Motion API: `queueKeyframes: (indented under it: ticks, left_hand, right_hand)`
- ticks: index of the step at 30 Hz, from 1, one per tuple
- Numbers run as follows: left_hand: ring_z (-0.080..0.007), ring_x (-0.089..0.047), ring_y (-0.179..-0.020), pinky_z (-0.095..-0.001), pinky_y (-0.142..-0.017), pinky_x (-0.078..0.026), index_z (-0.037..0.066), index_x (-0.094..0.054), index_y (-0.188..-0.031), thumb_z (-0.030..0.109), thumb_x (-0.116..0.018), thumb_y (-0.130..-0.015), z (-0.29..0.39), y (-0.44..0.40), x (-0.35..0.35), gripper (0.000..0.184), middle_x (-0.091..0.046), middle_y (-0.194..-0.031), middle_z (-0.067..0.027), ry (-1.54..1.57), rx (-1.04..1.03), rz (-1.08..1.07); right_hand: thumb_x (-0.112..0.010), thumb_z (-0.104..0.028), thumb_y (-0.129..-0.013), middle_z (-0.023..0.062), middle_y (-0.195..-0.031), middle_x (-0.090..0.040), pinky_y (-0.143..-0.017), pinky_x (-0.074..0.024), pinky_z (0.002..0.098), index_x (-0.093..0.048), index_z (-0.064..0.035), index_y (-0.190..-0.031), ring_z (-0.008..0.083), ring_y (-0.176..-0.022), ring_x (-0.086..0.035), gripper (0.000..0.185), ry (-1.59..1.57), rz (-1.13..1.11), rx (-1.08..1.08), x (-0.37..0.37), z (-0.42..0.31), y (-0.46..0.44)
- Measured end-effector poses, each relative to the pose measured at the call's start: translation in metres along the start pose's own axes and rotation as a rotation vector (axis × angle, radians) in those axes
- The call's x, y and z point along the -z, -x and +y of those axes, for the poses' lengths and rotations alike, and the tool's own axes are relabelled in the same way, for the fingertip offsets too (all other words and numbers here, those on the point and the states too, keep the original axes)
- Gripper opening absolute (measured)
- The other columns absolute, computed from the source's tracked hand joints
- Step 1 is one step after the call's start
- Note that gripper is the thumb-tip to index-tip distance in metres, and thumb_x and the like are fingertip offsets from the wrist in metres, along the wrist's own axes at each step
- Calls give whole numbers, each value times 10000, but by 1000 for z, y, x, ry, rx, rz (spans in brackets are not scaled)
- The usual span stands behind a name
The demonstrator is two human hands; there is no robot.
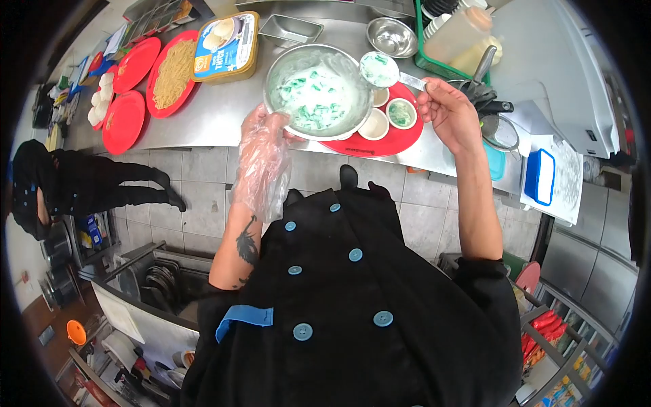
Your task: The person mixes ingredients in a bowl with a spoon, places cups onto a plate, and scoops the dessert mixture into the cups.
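Observation:
A metal bowl holds a creamy white mixture with green pieces. My left hand, in a clear plastic glove, grips its near left rim. Bare, my right hand pinches the flat handle of a round scoop. That scoop is full of the same white and green mixture and is held at the bowl's right rim, above the small cups. Underneath, on a red plate, stand a white cup, a cup with greenish contents and a third cup, partly hidden.
At the left are an ice cream tub, a red plate of noodles and another red plate. A steel bowl and green crate stand behind; a strainer lies right. Another person stands at left.

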State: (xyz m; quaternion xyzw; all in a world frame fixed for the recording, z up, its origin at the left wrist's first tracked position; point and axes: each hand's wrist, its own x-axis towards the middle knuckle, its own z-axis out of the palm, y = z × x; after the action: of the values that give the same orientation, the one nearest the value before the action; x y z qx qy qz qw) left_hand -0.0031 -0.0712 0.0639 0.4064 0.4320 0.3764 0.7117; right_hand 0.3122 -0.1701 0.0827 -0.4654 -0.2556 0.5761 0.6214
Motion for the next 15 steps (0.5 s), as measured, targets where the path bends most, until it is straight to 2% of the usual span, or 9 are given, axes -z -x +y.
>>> queueKeyframes:
  ticks: [4, 6, 8, 10, 15]
  left_hand:
    - [-171, -597, -810, -415, -751, -600, -65, -534, -1212, 93, -615, -848, -9, -9, -21, 405, -603, -968, -116, -5, 84, 152]
    - [-187, -599, -815, -440, -784, -602, -75, -506, -1235, 83, -633, -850, -14, -14, -31, 435, -596, -995, -130, 108, 89, 62]
    - [-200, -601, -820, -446, -812, -602, -79, -512, -1225, 86, -626, -856, -15, -15, -39, 420, -592, -992, -138, 182, 77, 109]
    - [-210, -603, -827, -451, -828, -601, -83, -507, -1228, 78, -621, -854, -10, -19, -36, 422, -588, -996, -150, 178, 67, -104]
    - [-201, -594, -825, -435, -817, -603, -73, -548, -1184, 74, -600, -864, 5, -11, -39, 356, -587, -997, -139, 202, 40, -3]
  right_hand:
    - [-540, -114, -1001, 94, -844, -687, -611, -502, 260, -608, 13, -1095, 135, -711, -632, 172, 17, -9, -50, -14, 4, -6]
    - [-540, -119, -1002, 91, -842, -685, -606, -496, 257, -609, 13, -1095, 133, -703, -627, 175, 30, -17, -45, -17, 6, -9]
    - [-541, -124, -1002, 88, -840, -683, -601, -489, 254, -609, 12, -1095, 131, -696, -621, 178, 45, -19, -37, -16, 6, -8]
    - [-541, -139, -1006, 80, -832, -675, -592, -477, 250, -613, 8, -1092, 125, -689, -611, 185, 246, 27, -36, -13, 8, -5]
    - [-537, -149, -1011, 75, -832, -670, -604, -473, 248, -616, 2, -1082, 122, -705, -612, 184, 164, 46, -44, 4, 10, 4]
